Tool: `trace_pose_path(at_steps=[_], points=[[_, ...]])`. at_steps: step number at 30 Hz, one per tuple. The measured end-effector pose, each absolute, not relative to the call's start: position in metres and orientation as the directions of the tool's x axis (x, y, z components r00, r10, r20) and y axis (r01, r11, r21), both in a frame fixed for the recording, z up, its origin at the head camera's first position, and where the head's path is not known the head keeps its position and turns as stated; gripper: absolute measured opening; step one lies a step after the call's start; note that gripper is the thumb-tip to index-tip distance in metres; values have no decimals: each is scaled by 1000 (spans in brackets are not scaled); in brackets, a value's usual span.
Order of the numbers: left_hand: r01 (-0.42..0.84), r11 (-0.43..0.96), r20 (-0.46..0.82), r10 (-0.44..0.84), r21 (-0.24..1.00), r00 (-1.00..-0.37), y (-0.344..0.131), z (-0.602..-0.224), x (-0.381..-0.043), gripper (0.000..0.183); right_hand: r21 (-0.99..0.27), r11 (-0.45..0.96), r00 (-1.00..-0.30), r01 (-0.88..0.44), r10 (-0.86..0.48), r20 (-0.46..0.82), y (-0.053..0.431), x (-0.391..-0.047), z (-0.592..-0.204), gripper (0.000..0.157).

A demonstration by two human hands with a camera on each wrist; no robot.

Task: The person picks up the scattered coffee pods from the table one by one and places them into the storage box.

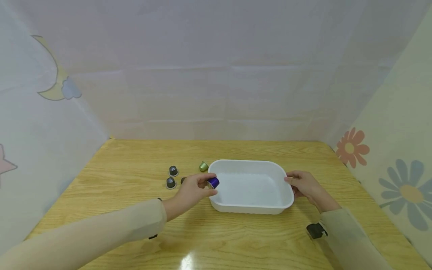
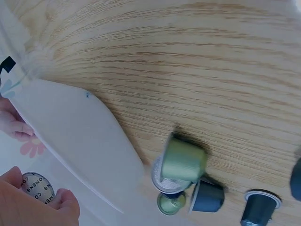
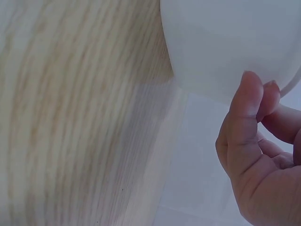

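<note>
My left hand point(image 1: 191, 192) pinches a purple coffee capsule point(image 1: 213, 182) between thumb and fingers, just above the left rim of a white plastic basin point(image 1: 251, 210). In the left wrist view the capsule's printed round lid point(image 2: 37, 187) faces the camera. At the basin's right end, my right hand point(image 1: 305, 185) grips the rim, thumb on top and fingers beneath. The right wrist view has this hand point(image 3: 254, 150) with its fingertips against the basin's outer wall point(image 3: 221, 47).
Left of the basin stand two dark capsules point(image 1: 171, 183) and a tipped green capsule point(image 1: 203, 166). Another dark capsule point(image 1: 183, 180) is partly hidden behind my left hand. More capsules cluster by the green one point(image 2: 183, 160) in the left wrist view. Printed sheets surround the wooden table point(image 1: 135, 161).
</note>
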State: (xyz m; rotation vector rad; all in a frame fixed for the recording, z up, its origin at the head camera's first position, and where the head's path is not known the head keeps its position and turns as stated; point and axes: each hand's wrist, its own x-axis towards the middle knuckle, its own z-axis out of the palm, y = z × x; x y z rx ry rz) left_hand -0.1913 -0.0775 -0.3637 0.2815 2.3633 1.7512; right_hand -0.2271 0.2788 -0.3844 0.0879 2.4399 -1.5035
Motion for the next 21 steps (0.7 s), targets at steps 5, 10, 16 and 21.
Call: trace_pose_path(at_steps=[5, 10, 16, 21], points=[[82, 262, -6, 319, 962, -948, -69, -363, -193, 47, -873, 451, -961, 188, -98, -257, 280, -228, -386, 49], [113, 250, 14, 367, 962, -930, -64, -367, -196, 46, -877, 439, -960, 194, -97, -261, 279, -228, -386, 48], [140, 284, 13, 407, 949, -913, -59, -369, -199, 45, -876, 441, -962, 194, -91, -259, 277, -226, -385, 46], [165, 309, 7, 455, 937, -890, -55, -372, -203, 43, -872, 450, -963, 190, -90, -256, 277, -226, -385, 46]])
